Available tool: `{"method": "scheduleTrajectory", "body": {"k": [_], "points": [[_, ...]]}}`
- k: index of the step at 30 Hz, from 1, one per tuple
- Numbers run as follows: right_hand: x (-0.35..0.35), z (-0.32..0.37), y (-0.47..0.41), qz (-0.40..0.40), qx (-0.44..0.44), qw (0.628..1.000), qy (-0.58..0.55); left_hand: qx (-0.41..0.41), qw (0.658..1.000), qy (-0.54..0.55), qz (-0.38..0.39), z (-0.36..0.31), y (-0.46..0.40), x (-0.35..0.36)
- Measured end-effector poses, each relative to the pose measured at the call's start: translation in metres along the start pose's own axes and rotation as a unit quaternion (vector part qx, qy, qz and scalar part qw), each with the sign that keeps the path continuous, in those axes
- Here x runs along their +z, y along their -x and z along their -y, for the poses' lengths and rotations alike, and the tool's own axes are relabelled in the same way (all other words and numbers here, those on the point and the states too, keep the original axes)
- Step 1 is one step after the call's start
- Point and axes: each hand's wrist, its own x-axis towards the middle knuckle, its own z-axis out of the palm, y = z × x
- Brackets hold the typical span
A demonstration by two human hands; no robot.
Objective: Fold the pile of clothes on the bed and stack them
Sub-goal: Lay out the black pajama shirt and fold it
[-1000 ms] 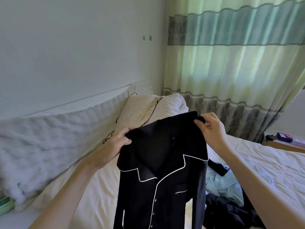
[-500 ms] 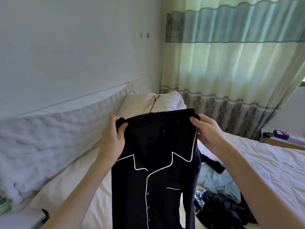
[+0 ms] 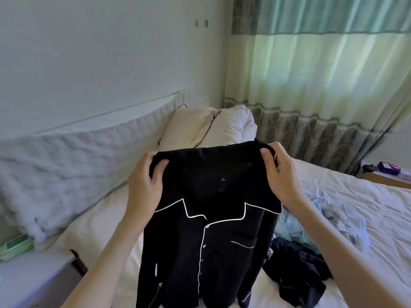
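Note:
A black button-up shirt with white piping hangs upright in front of me over the bed, its front facing me and its collar spread. My left hand pinches its left shoulder, and my right hand pinches its right shoulder. Behind and to the right of the shirt a pile of clothes lies crumpled on the sheet: a pale blue garment and a dark navy one. The shirt's lower hem runs out of view at the bottom.
Two pillows lean at the head of the bed, with a grey padded blanket along the wall on the left. A bedside surface with a green packet sits at lower left. Curtains hang behind; a nightstand with small items stands far right.
Both hands have shifted their hold outward along the shoulders, stretching the shirt's top edge straight. The collar now lies flat and spread, and the shirt hangs squarely facing me.

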Motion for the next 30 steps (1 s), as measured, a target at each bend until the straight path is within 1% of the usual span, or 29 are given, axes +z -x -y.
{"method": "scheduleTrajectory", "body": {"k": [3,5,7,9,11,14,17,19,21,24,27,30], "points": [[0.004,-0.018,0.037,0.076,0.065,0.995,0.006,-0.099,0.994,0.006,0.055,0.012,0.039,0.007],[0.003,-0.027,0.061,0.105,0.112,0.988,-0.007,-0.119,0.987,0.002,0.108,0.018,0.065,0.003],[0.000,-0.030,0.079,0.112,0.144,0.982,-0.041,-0.127,0.974,-0.004,0.186,0.020,0.087,-0.007],[-0.008,-0.027,0.093,0.104,0.152,0.981,-0.058,-0.139,0.957,-0.005,0.255,0.019,0.104,-0.018],[-0.020,-0.018,0.106,0.098,0.138,0.985,-0.044,-0.148,0.948,0.004,0.281,0.016,0.117,-0.027],[-0.037,0.002,0.131,0.092,0.092,0.992,-0.002,-0.151,0.951,0.060,0.263,0.006,0.141,-0.038],[-0.051,0.030,0.162,0.068,0.042,0.996,0.048,-0.139,0.963,0.061,0.222,-0.006,0.168,-0.052],[-0.060,0.053,0.184,0.039,0.006,0.996,0.074,-0.106,0.975,0.049,0.190,-0.019,0.181,-0.066],[-0.069,0.077,0.202,0.017,0.001,0.995,0.098,-0.057,0.984,0.040,0.162,-0.034,0.186,-0.084],[-0.084,0.110,0.218,-0.039,-0.009,0.991,0.127,0.018,0.992,0.039,0.119,-0.063,0.184,-0.110],[-0.097,0.137,0.216,-0.080,-0.035,0.988,0.129,0.063,0.994,0.052,0.074,-0.087,0.174,-0.123],[-0.102,0.148,0.199,-0.118,-0.069,0.980,0.148,0.103,0.993,0.059,0.022,-0.101,0.159,-0.125]]}}
